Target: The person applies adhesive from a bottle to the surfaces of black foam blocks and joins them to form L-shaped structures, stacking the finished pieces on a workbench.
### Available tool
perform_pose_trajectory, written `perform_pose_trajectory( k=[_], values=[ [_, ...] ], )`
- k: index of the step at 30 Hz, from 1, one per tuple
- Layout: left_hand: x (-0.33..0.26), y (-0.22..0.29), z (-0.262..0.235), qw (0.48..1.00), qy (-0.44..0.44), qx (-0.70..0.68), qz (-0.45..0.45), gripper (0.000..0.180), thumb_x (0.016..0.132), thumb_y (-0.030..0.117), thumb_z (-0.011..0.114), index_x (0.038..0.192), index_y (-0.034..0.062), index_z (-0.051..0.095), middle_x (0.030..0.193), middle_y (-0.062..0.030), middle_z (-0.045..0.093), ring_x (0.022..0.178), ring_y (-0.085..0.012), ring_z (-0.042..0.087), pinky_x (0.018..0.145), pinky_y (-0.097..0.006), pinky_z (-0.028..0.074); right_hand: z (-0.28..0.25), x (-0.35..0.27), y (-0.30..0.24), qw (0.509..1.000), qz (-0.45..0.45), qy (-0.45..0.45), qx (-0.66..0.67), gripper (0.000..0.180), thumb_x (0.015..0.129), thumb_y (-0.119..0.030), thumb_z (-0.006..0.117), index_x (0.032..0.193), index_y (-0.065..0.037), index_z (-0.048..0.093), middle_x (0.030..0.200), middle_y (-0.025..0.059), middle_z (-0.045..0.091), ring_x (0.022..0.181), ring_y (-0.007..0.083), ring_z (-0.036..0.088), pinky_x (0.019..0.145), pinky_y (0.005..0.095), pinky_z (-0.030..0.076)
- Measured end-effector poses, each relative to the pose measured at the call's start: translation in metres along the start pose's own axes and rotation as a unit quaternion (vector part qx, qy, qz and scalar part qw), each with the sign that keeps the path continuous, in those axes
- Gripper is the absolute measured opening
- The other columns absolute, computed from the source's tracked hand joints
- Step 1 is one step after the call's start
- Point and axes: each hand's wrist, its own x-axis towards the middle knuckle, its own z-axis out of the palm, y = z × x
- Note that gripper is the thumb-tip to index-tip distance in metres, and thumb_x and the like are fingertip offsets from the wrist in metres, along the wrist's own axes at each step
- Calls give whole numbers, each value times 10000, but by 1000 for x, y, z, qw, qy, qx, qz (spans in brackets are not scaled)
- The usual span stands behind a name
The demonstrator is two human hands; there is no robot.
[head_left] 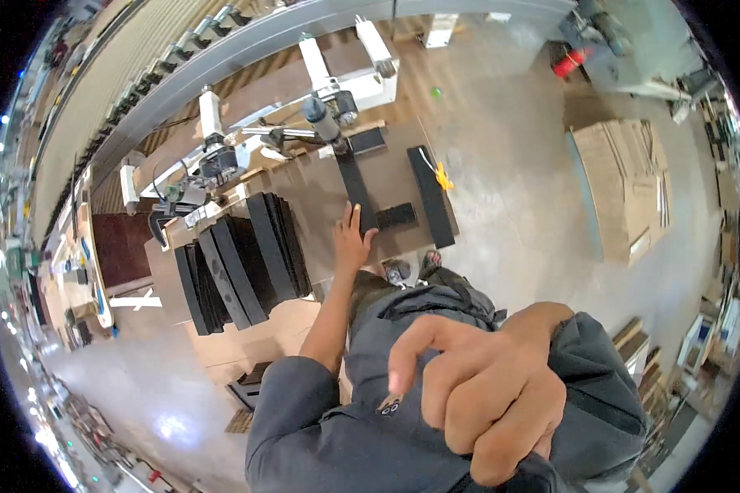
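Observation:
My left hand [353, 238] lies on the near end of a long black strip [356, 185], fingers stretched along it and thumb out to the right. The strip's far end reaches beneath a machine head with a dark cylindrical motor [321, 120]. Beside my fingertips, a short black piece [396, 216] rests on the brown tabletop [310, 191]. My right hand [489, 386] is raised close in front of my chest, its back showing. Its fingers are loosely bent, the index finger apart from the others. Nothing shows in it, and its palm is hidden.
Stacks of black strips [275, 246] stand left of my arm. Another black strip [432, 197] lies by the right edge, with a yellow-orange tool [443, 176] beside it. A second machine head [219, 162] stands at the left. Flattened cardboard [625, 193] is stacked on the right.

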Motion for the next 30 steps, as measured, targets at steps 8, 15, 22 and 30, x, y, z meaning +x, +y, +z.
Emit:
perform_pose_trajectory(
  k=[8,15,22,30],
  values=[
    [2,-4,-2,1000,-10,11,17,794,1046,544,729,1677,120,499,1781,-151,416,1404,-487,538,1157,-590,457,4,5,17,997,-15,61,-35,511,1187,-362,523,747,-153,675,823,-24,571,758,192,603,975,568,491],
    [3,0,2,999,0,25,20,782,961,487,825,1612,127,585,1737,-180,466,1384,-481,557,1172,-577,438,12,11,53,977,-161,136,-43,543,1196,-457,519,775,-166,704,779,-27,551,696,208,556,889,530,509],
    [47,-8,-41,997,-28,-78,-5,481,1077,282,750,1503,76,666,1592,-193,580,1440,-427,550,1189,-541,462,1,-2,30,990,-38,119,-70,226,968,-98,749,751,-150,713,799,-32,558,763,184,604,986,546,511],
    [130,14,-61,917,-157,235,282,519,995,103,623,1499,221,658,1627,-126,590,1374,-335,653,1127,-464,548,-39,-30,17,989,-40,-135,-35,272,1127,-326,702,972,-131,810,946,33,685,879,235,680,1004,509,544]
  ],
)
